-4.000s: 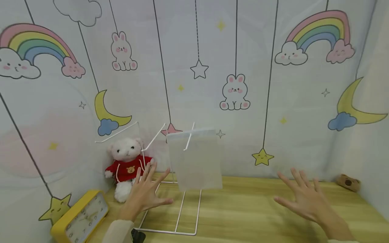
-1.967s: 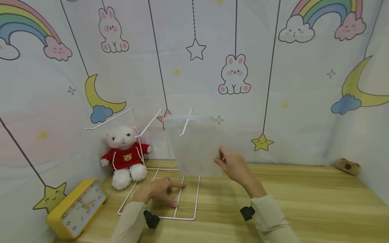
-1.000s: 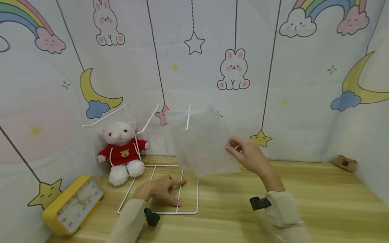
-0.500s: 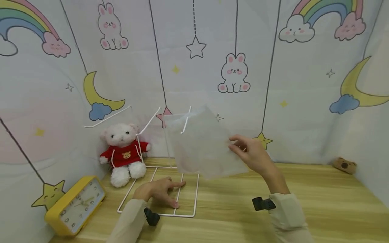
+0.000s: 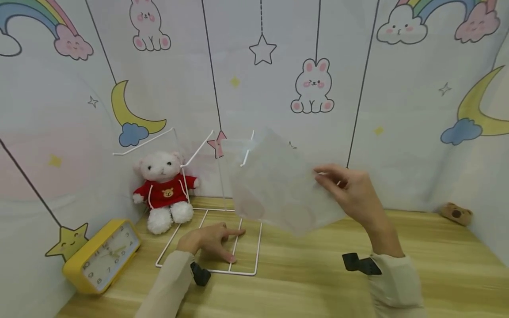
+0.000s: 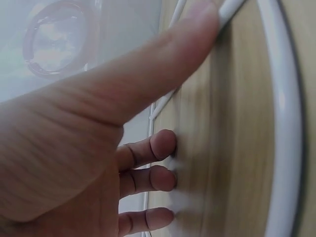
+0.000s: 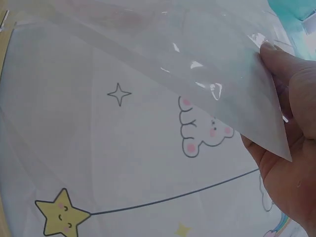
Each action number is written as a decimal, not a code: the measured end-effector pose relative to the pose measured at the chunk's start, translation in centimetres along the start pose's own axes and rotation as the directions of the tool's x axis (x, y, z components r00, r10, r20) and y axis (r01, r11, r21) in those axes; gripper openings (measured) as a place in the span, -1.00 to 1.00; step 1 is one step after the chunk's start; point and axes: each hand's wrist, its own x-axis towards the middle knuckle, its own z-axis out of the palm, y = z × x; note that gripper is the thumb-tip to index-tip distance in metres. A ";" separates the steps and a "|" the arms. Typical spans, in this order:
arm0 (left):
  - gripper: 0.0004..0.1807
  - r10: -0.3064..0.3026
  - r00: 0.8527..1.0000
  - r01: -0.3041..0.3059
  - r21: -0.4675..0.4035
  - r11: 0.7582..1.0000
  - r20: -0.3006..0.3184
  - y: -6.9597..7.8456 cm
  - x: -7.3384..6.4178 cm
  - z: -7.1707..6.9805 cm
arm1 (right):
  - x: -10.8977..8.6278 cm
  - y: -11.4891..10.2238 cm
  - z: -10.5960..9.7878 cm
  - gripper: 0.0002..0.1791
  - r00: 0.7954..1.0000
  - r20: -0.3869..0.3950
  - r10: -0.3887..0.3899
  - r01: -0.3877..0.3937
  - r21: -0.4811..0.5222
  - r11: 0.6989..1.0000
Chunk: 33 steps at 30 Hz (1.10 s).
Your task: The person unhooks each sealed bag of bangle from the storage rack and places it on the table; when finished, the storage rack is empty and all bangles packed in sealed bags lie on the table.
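Pale cartoon-printed cloth (image 5: 179,88) hangs behind the right hand (image 5: 355,192), pinching a translucent plastic bag (image 5: 282,185) to its left, while the left hand (image 5: 210,240), thumb and forefinger outstretched, should press evenly to steady the white wire rack (image 5: 259,247) beneath.

Long cream sleeves (image 5: 397,289) are showing plain cuffs (image 5: 387,263), black angular units (image 5: 200,274), apparently wrist cameras, are sitting beside them

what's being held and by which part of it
The right hand's grip pinches a translucent plastic sheet by its side edge; the left hand's grip only touches the white wire rack.
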 end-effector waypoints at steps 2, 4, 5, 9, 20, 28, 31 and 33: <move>-0.05 -0.002 1.000 0.002 -0.003 1.000 0.002 0.0 -0.1 -0.2 | 0.1 -0.6 -0.4 -0.77 1.000 -0.005 -0.013 0.013 -0.002 1.000; -0.05 -0.011 1.000 0.011 0.002 1.000 0.007 0.0 -0.1 -0.4 | 0.2 -1.2 -0.8 -0.76 1.000 -0.005 -0.016 0.016 -0.001 1.000; -0.05 -0.016 1.000 0.016 0.005 1.000 0.009 0.0 -0.2 -0.5 | 0.2 -1.5 -1.0 -0.76 1.000 -0.003 -0.017 0.017 -0.002 1.000; -0.04 -0.020 1.000 0.020 0.020 1.000 0.005 0.1 -0.2 -0.4 | 0.2 -2.5 -1.7 -0.76 1.000 0.001 -0.023 0.023 -0.020 1.000; -0.04 -0.032 0.999 0.032 0.021 0.999 0.004 0.4 -0.1 0.4 | -0.8 -4.2 -3.5 -0.64 0.997 0.036 -0.071 0.072 -0.025 0.997; -0.05 -0.010 1.000 0.010 0.037 0.999 0.016 0.3 0.2 0.2 | -1.0 -4.1 -4.5 -0.68 0.996 0.024 -0.089 0.088 0.058 0.994; -0.06 0.025 0.999 -0.026 0.050 0.998 0.030 0.1 0.1 -0.1 | -1.0 -3.6 -4.7 -0.73 0.994 0.010 -0.108 0.106 0.099 0.989; -0.07 0.063 0.997 -0.065 0.045 0.997 0.043 -0.1 -0.1 -0.2 | -1.0 -3.2 -4.8 -0.73 0.994 -0.001 -0.109 0.108 0.115 0.987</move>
